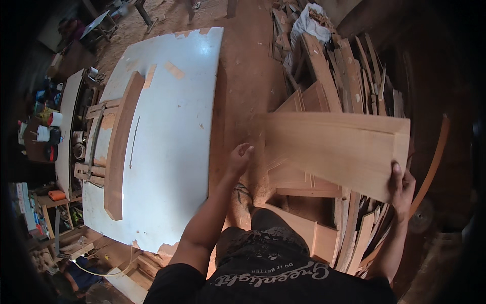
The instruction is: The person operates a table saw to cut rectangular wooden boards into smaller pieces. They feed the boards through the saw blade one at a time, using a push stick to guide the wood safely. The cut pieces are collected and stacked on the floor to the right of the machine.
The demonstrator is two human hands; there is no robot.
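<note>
My right hand [401,190] grips the near right corner of a wide, pale wooden panel [339,147], thumb on its upper face and fingers out of sight beneath. The panel hangs in the air over the stacked wood, and its left end is smeared by motion. Left of that end, my left hand [241,157] is held apart from it, fingers curled loosely; I cannot make out anything in them. Close by on that side stands a large worktable with a white top [177,126]. A long brown wooden plank [124,147] lies along it.
Several boards and offcuts [349,76] lean at the right, with a white sack [309,25] behind. Panelled wooden pieces [304,177] lie below the held panel. A slatted wooden frame [96,142] rests on the table's left side. Shelves with cans [48,134] stand farther left.
</note>
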